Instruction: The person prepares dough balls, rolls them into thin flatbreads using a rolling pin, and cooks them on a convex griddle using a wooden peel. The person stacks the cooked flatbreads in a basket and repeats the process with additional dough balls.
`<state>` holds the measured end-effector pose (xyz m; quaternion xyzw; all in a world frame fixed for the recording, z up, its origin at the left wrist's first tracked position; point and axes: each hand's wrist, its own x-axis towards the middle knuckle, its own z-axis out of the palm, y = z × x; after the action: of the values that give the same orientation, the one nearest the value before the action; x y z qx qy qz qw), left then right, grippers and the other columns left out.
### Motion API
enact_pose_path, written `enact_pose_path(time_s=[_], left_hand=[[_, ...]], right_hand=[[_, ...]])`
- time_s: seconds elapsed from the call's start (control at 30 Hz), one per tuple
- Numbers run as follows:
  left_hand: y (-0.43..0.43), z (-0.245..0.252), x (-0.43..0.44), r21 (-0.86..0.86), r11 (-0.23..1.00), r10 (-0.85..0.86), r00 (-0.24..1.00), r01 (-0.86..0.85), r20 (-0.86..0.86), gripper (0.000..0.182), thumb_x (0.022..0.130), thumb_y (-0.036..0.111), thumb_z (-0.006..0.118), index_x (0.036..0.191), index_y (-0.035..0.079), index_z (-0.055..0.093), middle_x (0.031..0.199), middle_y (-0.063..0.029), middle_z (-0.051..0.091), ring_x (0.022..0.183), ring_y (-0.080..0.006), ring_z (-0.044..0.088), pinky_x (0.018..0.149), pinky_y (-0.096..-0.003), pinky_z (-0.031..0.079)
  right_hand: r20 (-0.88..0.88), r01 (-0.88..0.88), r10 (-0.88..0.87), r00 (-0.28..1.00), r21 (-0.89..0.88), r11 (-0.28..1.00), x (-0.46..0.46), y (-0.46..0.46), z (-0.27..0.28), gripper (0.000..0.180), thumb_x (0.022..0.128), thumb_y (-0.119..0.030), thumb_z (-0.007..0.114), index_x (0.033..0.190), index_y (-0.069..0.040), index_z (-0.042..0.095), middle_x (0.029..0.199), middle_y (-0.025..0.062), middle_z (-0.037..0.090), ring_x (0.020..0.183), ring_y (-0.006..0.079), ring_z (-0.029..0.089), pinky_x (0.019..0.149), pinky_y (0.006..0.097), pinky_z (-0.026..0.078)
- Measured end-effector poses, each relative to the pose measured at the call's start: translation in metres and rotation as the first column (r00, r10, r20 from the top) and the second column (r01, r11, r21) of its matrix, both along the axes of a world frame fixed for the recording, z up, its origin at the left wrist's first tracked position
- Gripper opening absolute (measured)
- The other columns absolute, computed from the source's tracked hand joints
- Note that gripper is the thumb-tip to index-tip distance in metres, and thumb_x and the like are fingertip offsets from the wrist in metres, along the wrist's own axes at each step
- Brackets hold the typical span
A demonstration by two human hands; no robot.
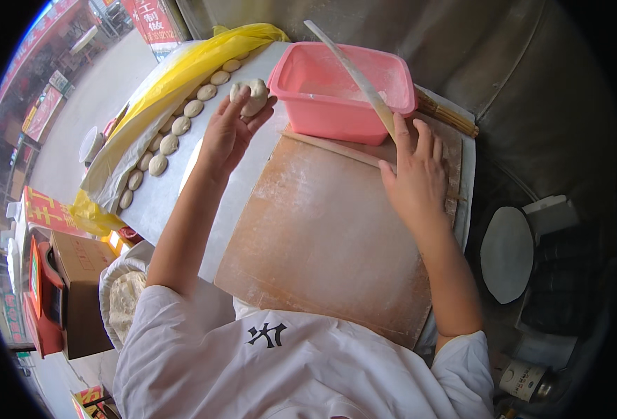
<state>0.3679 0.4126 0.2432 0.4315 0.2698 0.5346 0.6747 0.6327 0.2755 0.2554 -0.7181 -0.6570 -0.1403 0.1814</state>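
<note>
My left hand [232,123] holds a pale lump of dough [250,97] between thumb and fingers, raised over the metal tabletop left of the pink tub. My right hand [418,162] is over the far right of a floured wooden board [319,235], fingers apart. Beneath it runs a thin wooden rolling pin [334,148], lying along the board's far side. My right fingertips are close to the lower end of a long pale stick [353,73], which leans across the tub's rim. Whether they touch the stick or the pin is hard to tell.
The pink plastic tub [334,118] has white flour inside. Rows of dough balls [181,125] sit on the metal tabletop [224,220], partly under yellow plastic sheeting [182,78]. A cloth-lined container of dough [126,298] and a cardboard box [86,283] stand at left. Bundled sticks [447,115] lie behind.
</note>
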Motion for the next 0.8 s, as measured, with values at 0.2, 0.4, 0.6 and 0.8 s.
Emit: enact_pose_path(time_s=[0.2, 0.4, 0.6, 0.8], left_hand=[[0.145, 0.04, 0.057, -0.067, 0.849, -0.508, 0.777, 0.524, -0.37, 0.039, 0.097, 0.013, 0.059, 0.13, -0.005, 0.049, 0.121, -0.0158, 0.06, 0.116, -0.0242, 0.059, 0.104, -0.0363, 0.047], [0.224, -0.044, 0.167, -0.507, 0.69, -0.645, 0.122, 0.516, -0.755, 0.031, 0.086, 0.012, 0.07, 0.111, -0.004, 0.062, 0.108, -0.0119, 0.065, 0.099, -0.0216, 0.065, 0.088, -0.0355, 0.055], [0.21, -0.072, 0.219, -0.444, 0.813, -0.46, -0.052, 0.376, -0.887, 0.032, 0.08, 0.012, 0.075, 0.106, -0.003, 0.065, 0.1, -0.0122, 0.067, 0.088, -0.0216, 0.066, 0.076, -0.037, 0.059], [0.201, -0.08, 0.231, -0.359, 0.793, -0.525, 0.252, 0.492, -0.813, 0.032, 0.081, 0.016, 0.077, 0.106, -0.001, 0.064, 0.09, -0.0106, 0.065, 0.076, -0.0204, 0.066, 0.069, -0.0332, 0.059]], right_hand=[[-0.47, -0.113, 0.106, 0.876, 0.015, 0.994, 0.068, 0.012, -0.005, 0.038, 0.101, -0.016, 0.05, 0.138, -0.011, 0.052, 0.102, 0.0204, 0.062, 0.095, 0.0341, 0.064, 0.081, 0.0421, 0.051], [-0.641, -0.127, 0.163, 0.75, 0.101, 0.987, 0.093, -0.024, -0.011, 0.036, 0.101, -0.012, 0.05, 0.136, -0.006, 0.055, 0.123, 0.0175, 0.063, 0.105, 0.0303, 0.064, 0.09, 0.0357, 0.049], [-0.77, -0.031, -0.011, 0.638, -0.039, 0.999, 0.101, -0.059, -0.029, 0.037, 0.1, -0.011, 0.051, 0.136, -0.001, 0.054, 0.126, 0.0169, 0.062, 0.111, 0.0262, 0.062, 0.095, 0.0347, 0.047], [-0.806, 0.02, -0.027, 0.592, -0.019, 1.0, 0.096, -0.074, -0.032, 0.038, 0.101, -0.011, 0.05, 0.136, 0.001, 0.053, 0.129, 0.0162, 0.062, 0.111, 0.0232, 0.061, 0.096, 0.0332, 0.046]])
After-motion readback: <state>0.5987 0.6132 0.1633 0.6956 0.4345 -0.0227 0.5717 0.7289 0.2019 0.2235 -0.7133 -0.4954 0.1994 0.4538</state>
